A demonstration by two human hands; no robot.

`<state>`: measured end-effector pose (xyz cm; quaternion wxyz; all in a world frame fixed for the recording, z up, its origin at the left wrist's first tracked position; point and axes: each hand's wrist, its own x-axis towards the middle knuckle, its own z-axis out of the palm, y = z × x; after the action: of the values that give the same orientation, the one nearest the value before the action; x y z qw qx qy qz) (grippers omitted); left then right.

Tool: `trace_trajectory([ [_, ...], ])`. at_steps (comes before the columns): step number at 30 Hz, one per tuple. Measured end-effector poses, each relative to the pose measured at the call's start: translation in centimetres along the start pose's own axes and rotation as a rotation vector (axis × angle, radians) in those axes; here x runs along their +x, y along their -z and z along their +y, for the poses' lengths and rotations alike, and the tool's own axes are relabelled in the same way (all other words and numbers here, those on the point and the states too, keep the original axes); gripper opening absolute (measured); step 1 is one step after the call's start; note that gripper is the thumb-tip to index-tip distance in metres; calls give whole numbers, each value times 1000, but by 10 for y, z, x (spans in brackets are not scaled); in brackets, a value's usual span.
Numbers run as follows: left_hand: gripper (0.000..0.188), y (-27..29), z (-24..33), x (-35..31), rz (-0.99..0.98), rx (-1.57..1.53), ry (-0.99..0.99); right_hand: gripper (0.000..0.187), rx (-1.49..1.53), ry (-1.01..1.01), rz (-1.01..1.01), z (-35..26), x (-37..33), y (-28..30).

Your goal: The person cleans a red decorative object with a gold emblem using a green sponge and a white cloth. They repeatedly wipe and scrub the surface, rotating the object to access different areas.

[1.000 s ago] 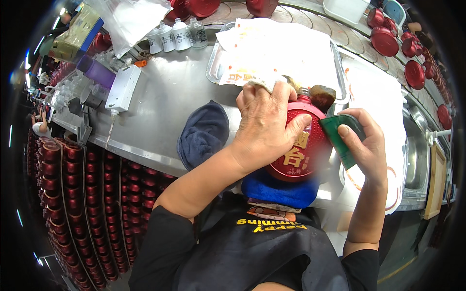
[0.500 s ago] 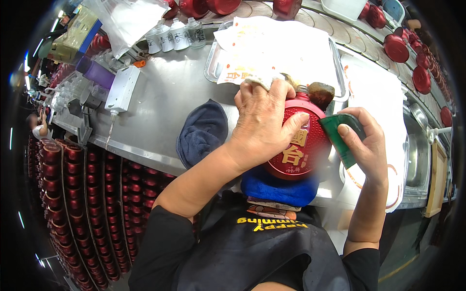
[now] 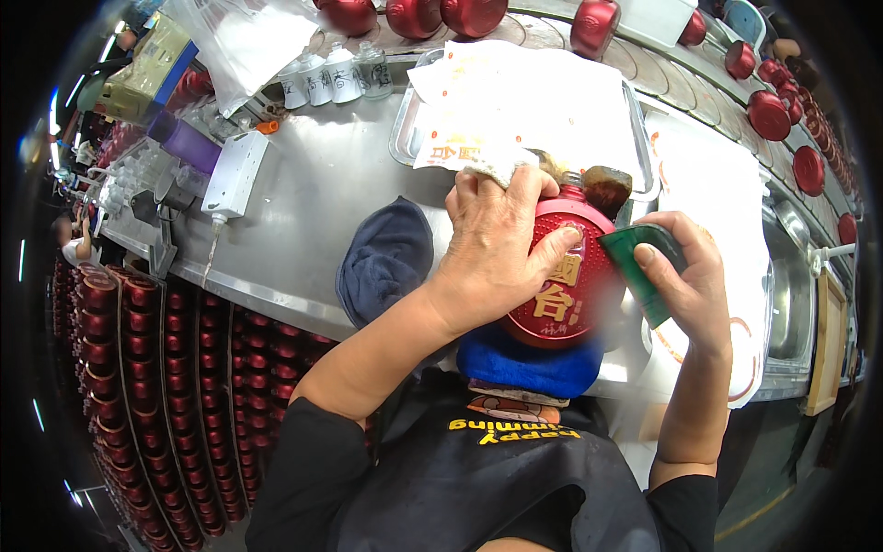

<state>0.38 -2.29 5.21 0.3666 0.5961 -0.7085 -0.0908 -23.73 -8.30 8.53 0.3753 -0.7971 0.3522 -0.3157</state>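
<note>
A round red bottle (image 3: 552,304) with raised dots and gold characters lies flat, its neck pointing away from me, over a folded blue towel (image 3: 524,359). Across its upper left my left hand (image 3: 497,235) is closed, thumb pressing the front face and fingers over the far left edge. A bit of whitish cloth (image 3: 497,173) shows at those fingertips. In my right hand (image 3: 690,276) a green scraper (image 3: 641,281) is pinched between thumb and fingers, its edge beside the bottle's right side. A dark-bristled brush (image 3: 607,189) sits beside the bottle neck. Left of my left wrist rests a dark blue-grey cloth (image 3: 382,258).
Printed white sheets (image 3: 533,101) lie on a metal tray (image 3: 397,138). Small labelled bottles (image 3: 342,78) and a white power box (image 3: 235,179) stand on the left. More red bottles (image 3: 593,26) sit on a conveyor (image 3: 533,37) at the back. A sink (image 3: 793,276) is at right.
Red bottles on the conveyor have shifted to the right. My right hand has moved the scraper slightly down and left along the bottle's side. My left hand keeps its hold.
</note>
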Motion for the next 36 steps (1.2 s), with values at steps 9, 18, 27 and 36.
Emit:
trace_trajectory([
  [9, 37, -2, -7, -1, 98, 28, -129, 23, 59, -115, -57, -2, 0, 1],
  [18, 53, 17, -4, -30, -60, 370, -501, 19, 53, -49, 69, 19, -11, 5],
  [27, 55, 3, 4, -55, -41, 322, -454, 14, -147, 174, 59, -5, 10, -11],
  [36, 100, -18, -19, -108, 157, 59, -129, 20, -283, 366, -396, -54, 41, -24],
])
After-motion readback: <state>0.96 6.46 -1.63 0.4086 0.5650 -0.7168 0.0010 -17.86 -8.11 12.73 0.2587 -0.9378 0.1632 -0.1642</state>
